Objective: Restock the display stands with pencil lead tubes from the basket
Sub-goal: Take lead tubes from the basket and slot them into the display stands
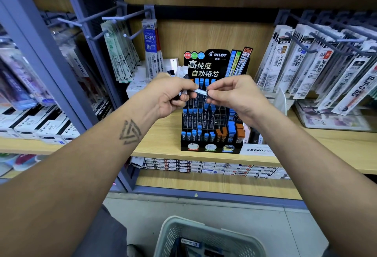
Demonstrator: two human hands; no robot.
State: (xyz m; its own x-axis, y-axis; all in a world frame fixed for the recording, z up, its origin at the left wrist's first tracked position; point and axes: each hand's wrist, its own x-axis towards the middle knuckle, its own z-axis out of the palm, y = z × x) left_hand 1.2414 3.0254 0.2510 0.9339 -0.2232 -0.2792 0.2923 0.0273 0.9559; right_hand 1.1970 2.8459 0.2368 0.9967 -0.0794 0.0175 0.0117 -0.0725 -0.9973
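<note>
Both hands are meeting in front of the display, at about twelve o'clock from the frame's centre. The left hand [171,95] is curling round a small clutch of dark pencil lead tubes, thumb and forefinger pinching the left end of one pale blue-capped lead tube [201,91]. The right hand [230,93] is pinching that tube's other end, so the two hands are sharing one tube between them. Both forearms are reaching up from the lower corners, the left one bearing a triangular tattoo.

Directly behind the tube, the black stepped Pilot display stand [212,118] is sitting on the pale wooden shelf [163,138], its slots holding blue-capped and orange-capped tubes, several slots looking bare. At six o'clock, the pale green perforated plastic basket [206,236] is standing on the grey floor, cut off by the frame's bottom edge, with a few dark packets just showing inside.

Hanging refill packets [318,66] are filling pegs at three o'clock; more are hanging at ten o'clock. How many tubes the left hand is holding cannot be made out.
</note>
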